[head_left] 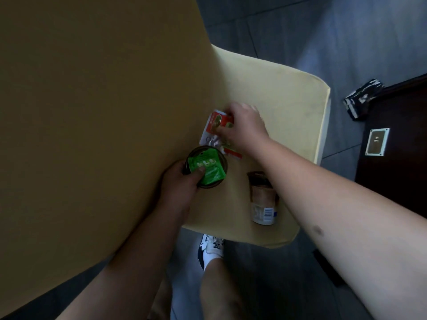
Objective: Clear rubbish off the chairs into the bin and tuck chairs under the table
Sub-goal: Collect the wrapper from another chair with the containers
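Observation:
A pale yellow chair seat point(284, 93) lies below me, its tall backrest point(92, 112) filling the left of the view. My left hand point(178, 188) grips a dark round cup point(221, 158), thumb pressing a green wrapper point(208, 169) onto its top. My right hand point(242, 128) reaches over the seat and pinches a red and white wrapper point(213, 122) lying beside the backrest. A brown paper cup point(262, 197) lies on its side on the seat near its front edge, partly under my right forearm.
Dark tiled floor point(300, 31) surrounds the chair. A dark wooden cabinet point(397, 158) with a pale metal plate stands at the right, a black and white object point(362, 98) beside it. My shoe point(211, 248) is under the seat's front edge.

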